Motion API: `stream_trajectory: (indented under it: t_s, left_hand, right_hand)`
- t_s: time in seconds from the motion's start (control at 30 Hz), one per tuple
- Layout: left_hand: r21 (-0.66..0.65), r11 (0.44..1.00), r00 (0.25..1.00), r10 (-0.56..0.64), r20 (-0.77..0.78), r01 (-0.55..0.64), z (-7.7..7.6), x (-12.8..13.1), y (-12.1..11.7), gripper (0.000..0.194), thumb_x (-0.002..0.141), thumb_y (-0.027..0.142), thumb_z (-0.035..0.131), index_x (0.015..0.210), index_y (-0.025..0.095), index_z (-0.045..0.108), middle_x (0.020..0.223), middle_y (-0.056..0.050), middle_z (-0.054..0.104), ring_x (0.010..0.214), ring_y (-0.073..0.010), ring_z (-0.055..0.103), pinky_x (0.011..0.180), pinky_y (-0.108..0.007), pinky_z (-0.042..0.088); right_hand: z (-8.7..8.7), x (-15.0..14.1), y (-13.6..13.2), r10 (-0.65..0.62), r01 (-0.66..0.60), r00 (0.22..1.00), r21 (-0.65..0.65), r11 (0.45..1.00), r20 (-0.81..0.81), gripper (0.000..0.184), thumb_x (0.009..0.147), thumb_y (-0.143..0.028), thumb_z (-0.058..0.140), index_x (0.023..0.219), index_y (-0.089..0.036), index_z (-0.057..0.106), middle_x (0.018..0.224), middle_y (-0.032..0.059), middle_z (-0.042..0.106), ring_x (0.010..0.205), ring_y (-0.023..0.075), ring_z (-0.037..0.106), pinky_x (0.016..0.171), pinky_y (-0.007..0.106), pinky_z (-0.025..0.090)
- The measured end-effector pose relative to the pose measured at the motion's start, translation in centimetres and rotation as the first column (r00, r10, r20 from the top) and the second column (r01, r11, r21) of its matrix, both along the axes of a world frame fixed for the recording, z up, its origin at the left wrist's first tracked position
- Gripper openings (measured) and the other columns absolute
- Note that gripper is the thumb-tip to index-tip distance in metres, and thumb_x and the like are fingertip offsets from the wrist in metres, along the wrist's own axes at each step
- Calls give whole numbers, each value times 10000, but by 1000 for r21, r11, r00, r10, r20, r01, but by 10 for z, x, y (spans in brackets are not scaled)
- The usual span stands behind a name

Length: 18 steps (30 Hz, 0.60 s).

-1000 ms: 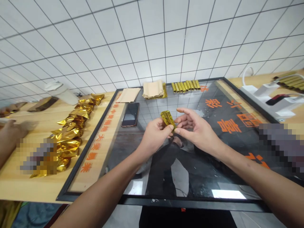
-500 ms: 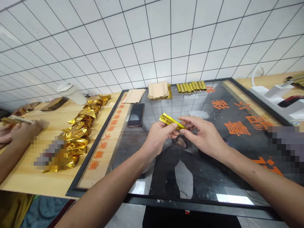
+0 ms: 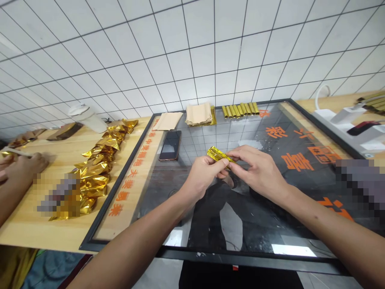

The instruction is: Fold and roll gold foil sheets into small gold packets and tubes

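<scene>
Between both hands is a small sheet of gold foil paper (image 3: 217, 154), partly folded or rolled into a narrow strip. My left hand (image 3: 207, 171) pinches its left part between thumb and fingers. At its right end, my right hand (image 3: 251, 163) grips it with thumb and fingertips. Both hands are just above the dark glass panel (image 3: 168, 184). Behind them stand a row of gold paper tubes (image 3: 240, 110) and a stack of brown-backed paper sheets (image 3: 198, 114). The underside of the foil is hidden by my fingers.
A phone (image 3: 170, 145) and a loose paper sheet (image 3: 167, 121) lie left on the panel. Crumpled gold foil pieces (image 3: 98, 168) line the wooden table, near a lidded cup (image 3: 88, 117). Another person's hands (image 3: 25, 166) work at far left. A power strip (image 3: 343, 128) sits right.
The gold foil paper has turned slightly and shows less length beyond my left thumb. Both hands stay on it. The whole view has shifted a little.
</scene>
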<state>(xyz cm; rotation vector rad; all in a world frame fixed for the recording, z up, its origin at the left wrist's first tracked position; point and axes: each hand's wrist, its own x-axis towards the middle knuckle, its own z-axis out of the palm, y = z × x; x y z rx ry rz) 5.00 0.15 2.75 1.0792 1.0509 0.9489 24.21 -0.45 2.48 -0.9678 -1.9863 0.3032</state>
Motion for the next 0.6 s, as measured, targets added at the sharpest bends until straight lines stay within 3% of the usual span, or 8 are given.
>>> stream_trajectory:
  t_s: [0.37,0.6]
  left_hand:
    - [13,1000,1000,-15,12,15,0,-2,2,232,874,342,806,926,117,789,788,-72,746,690,-133,701,645,-218,568]
    - [71,997,999,11,47,-15,6,-8,2,230,855,346,820,922,139,746,820,-57,744,699,-127,698,650,-220,567]
  right_hand:
    - [2,1,0,-41,33,998,-145,989,-50,211,1012,-206,613,1119,-236,792,958,29,783,876,204,729,780,338,548]
    - [2,1,1,-49,39,997,-169,985,-58,211,1010,-210,618,1092,-250,808,936,21,781,855,203,720,776,345,534]
